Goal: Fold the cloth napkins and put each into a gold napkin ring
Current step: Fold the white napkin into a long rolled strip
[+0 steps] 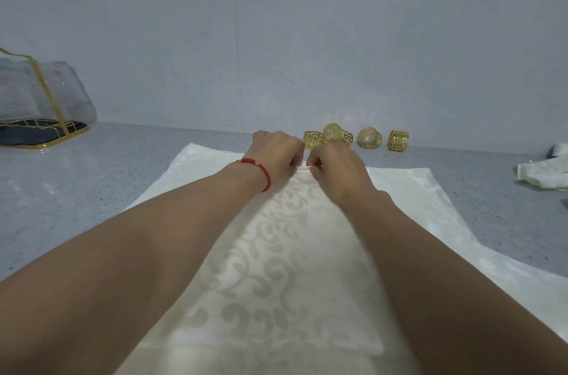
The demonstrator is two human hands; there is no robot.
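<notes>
My left hand point(278, 153) and right hand point(335, 168) pinch the cream scroll-patterned cloth napkin point(276, 251) at its far edge. I judge the pinch could slip, spoiling the fold, or knock the gold openwork napkin rings point(338, 136) just beyond.

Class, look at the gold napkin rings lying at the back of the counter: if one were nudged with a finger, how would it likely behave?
The gold napkin rings are round bands, so one lying on its curved side would probably roll along the smooth counter. One standing on its flat rim, like the ring at far right, would more likely slide. Their open cut-out pattern suggests they are fairly light and stiff.
</notes>
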